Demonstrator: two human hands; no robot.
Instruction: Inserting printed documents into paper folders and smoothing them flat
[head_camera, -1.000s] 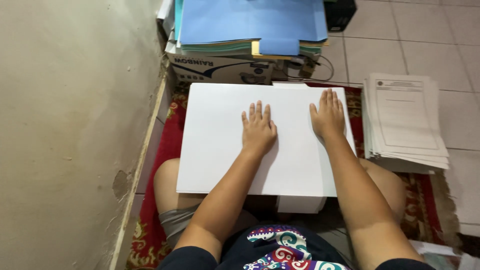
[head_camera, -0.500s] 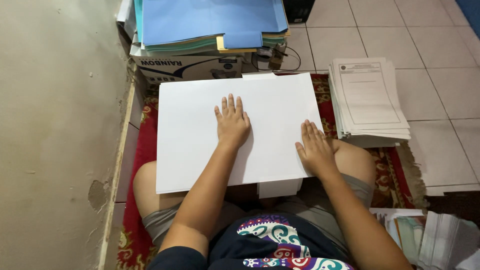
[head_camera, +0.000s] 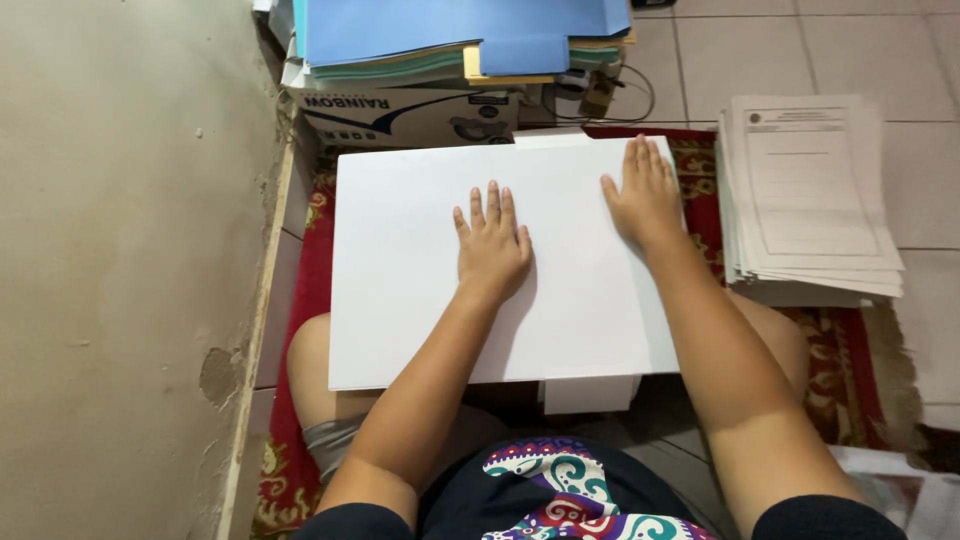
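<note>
On the lap, over the red rug (head_camera: 300, 300), a large white sheet (head_camera: 410, 290) is pressed flat by left hand (head_camera: 492, 250) and right hand (head_camera: 645, 195), fingers spread, nothing pinched; printed paper stack (head_camera: 810, 190) lies untouched alongside.

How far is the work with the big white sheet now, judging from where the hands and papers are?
Done: the white sheet lies flat across the lap. In hand: the left hand presses its middle and the right hand its upper right corner, both palms flat. Left: the stack of printed papers on the floor beside it lies untouched.
</note>
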